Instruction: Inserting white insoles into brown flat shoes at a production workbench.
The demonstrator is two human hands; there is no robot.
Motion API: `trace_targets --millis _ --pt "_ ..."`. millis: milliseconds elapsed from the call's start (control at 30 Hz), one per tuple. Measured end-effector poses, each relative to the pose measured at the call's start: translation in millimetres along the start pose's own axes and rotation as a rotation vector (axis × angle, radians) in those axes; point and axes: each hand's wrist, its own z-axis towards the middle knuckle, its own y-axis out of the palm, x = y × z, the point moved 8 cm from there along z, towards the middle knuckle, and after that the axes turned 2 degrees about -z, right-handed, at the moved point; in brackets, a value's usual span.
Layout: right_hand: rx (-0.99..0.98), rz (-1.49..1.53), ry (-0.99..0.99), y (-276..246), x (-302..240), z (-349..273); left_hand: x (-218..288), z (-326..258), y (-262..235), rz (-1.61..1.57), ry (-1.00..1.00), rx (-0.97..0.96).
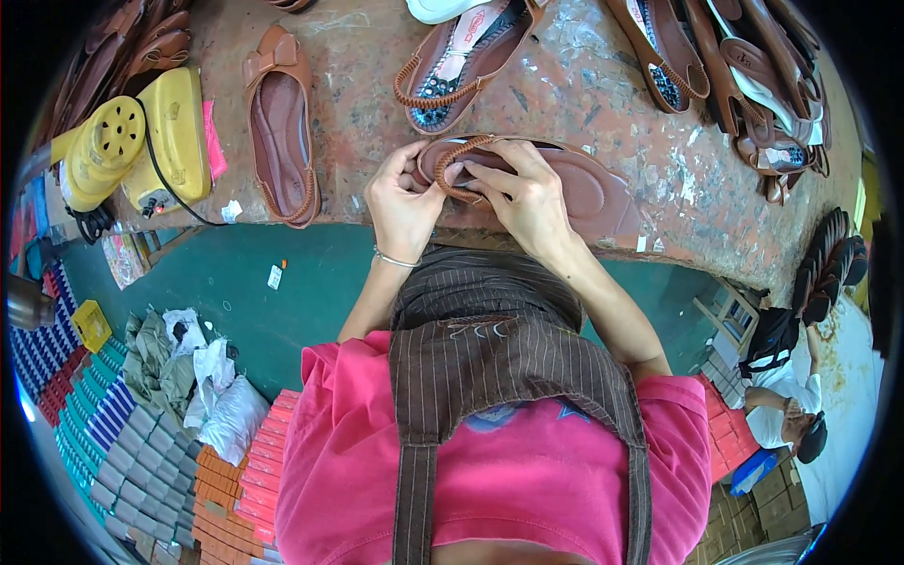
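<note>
My left hand [400, 202] and my right hand [529, 196] are closed on a brown slingback flat shoe [576, 179] at the table's front edge. The shoe lies sideways, its ruffled elastic heel strap [450, 169] to the left. Fingers of both hands meet inside the heel end, by the strap; what they pinch there is hidden. To the right of my right hand shows a brown cushioned insole surface [598, 193]. A finished-looking brown flat with a bow [282, 127] stands to the left. Beyond my hands is another brown slingback [471, 66] with a patterned, printed insole.
On the worn table [358, 94], a yellow heat-gun-like tool [113, 141] with a black cord sits at left. Brown shoes [146, 47] pile up far left, and more [763, 75] far right. Stacked boxes [155, 461] line the floor behind left. Another person [786, 405] is at right.
</note>
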Motion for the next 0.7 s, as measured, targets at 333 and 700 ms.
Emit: trace_targets --millis 333,700 --pt "-0.205 -0.133 -0.265 17.7 -19.7 -8.1 13.1 14.7 -5.7 0.125 0.084 0.075" --pt "-0.054 -0.511 -0.044 -20.5 -6.5 -26.6 22.2 7.4 -0.1 0.204 0.064 -0.012"
